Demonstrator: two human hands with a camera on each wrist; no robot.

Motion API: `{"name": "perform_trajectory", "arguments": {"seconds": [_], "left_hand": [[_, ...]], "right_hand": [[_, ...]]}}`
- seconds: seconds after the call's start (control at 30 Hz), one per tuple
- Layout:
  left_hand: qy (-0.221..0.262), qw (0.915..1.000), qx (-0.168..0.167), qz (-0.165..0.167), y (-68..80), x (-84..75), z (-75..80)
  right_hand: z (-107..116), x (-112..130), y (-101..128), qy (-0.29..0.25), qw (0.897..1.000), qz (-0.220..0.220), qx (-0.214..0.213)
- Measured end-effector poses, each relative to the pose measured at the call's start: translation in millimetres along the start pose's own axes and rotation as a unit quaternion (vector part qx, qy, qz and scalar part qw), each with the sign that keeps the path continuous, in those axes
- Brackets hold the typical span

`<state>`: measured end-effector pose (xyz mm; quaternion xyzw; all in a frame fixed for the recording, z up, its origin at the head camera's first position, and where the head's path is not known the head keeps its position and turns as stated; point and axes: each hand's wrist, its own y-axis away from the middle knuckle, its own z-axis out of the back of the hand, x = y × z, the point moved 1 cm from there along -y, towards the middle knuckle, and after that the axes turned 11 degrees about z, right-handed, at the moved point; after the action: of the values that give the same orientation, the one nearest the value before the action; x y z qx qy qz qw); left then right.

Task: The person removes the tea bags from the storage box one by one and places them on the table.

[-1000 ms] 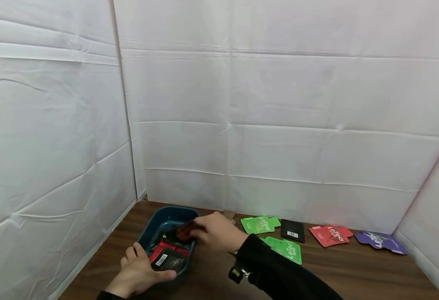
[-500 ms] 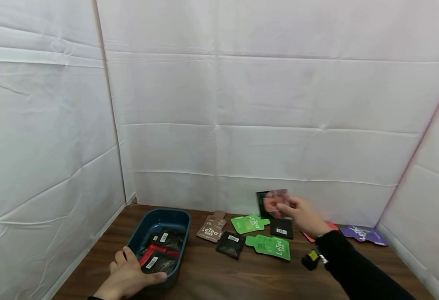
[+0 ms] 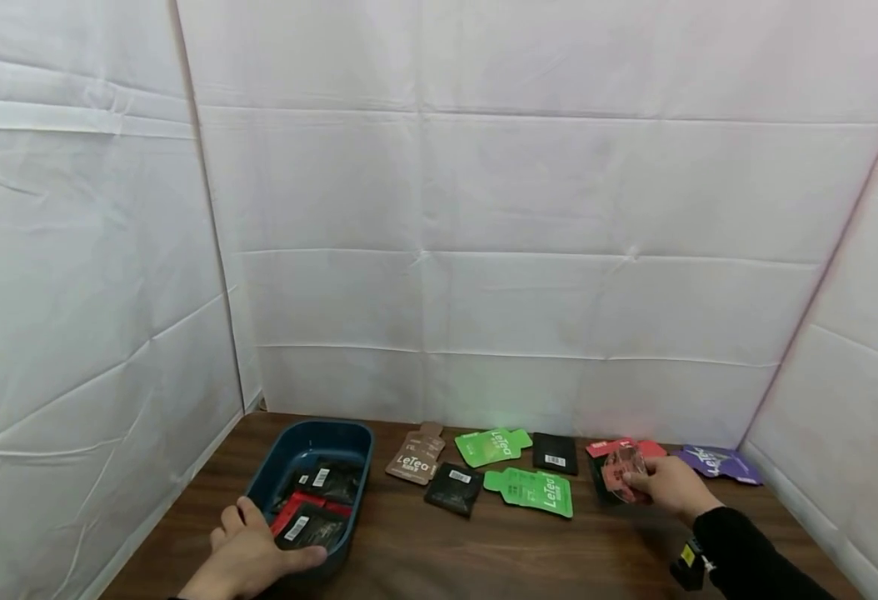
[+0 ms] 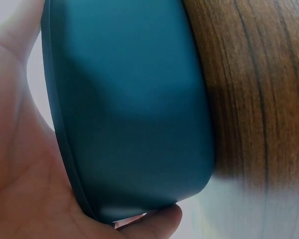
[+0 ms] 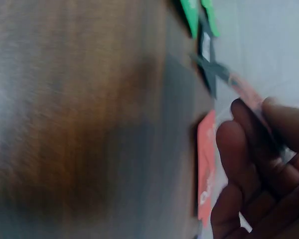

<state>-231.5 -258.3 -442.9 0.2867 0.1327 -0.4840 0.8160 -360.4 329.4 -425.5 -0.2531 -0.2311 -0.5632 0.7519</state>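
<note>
Packets are lying along the tabletop point(image 3: 439, 558): brown, green point(image 3: 531, 490), black, purple. Right hand point(image 3: 667, 487) is pinching a red sachet point(image 3: 621, 475) low over them; left hand point(image 3: 247, 558) is gripping the blue tray point(image 3: 306, 440), whose outer wall fills the left wrist view.

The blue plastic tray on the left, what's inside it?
The blue plastic tray holds flat sachets: black ones with white barcode labels and a red one partly beneath them. The left hand grips its near rim. Whatever lies under the sachets is covered.
</note>
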Motion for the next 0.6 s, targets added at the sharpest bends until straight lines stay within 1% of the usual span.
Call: {"name": "perform_trajectory", "arguments": {"seconds": [0.03, 0.07, 0.1, 0.2, 0.23, 0.33, 0.4, 0.53, 0.6], "left_hand": [[0.000, 1.0000, 0.000, 0.001, 0.0, 0.6, -0.4], [-0.001, 1.0000, -0.001, 0.003, 0.6, 0.6, -0.6], [-0.001, 1.0000, -0.002, 0.005, 0.6, 1.0, -0.9], [-0.004, 1.0000, -0.006, 0.005, 1.5, 1.5, -1.4], [-0.004, 1.0000, -0.007, 0.005, 1.6, 1.2, -1.5], [-0.005, 1.0000, -0.007, 0.000, 2.4, -0.4, -1.8], [-0.002, 1.0000, -0.006, -0.001, 3.1, -1.8, -1.9], [0.004, 1.0000, -0.005, 0.002, 4.1, -4.2, -2.3], [0.007, 1.0000, -0.005, 0.000, 4.1, -4.8, -2.3]], "right_hand": [[-3, -1, 0, -0.003, 1.000, -0.005, 0.003], [-6, -1, 0, 0.006, 1.000, -0.004, 0.007], [-10, -2, -1, 0.013, 1.000, -0.015, 0.011], [-18, -4, -4, 0.007, 0.997, -0.068, 0.034], [-21, -5, -5, 0.007, 0.995, -0.089, 0.043], [-26, -5, -7, -0.018, 0.987, -0.145, 0.066], [-28, -5, -8, -0.008, 0.984, -0.157, 0.081], [-30, -6, -7, 0.039, 0.982, -0.156, 0.103], [-30, -7, -8, 0.048, 0.981, -0.155, 0.109]]}}
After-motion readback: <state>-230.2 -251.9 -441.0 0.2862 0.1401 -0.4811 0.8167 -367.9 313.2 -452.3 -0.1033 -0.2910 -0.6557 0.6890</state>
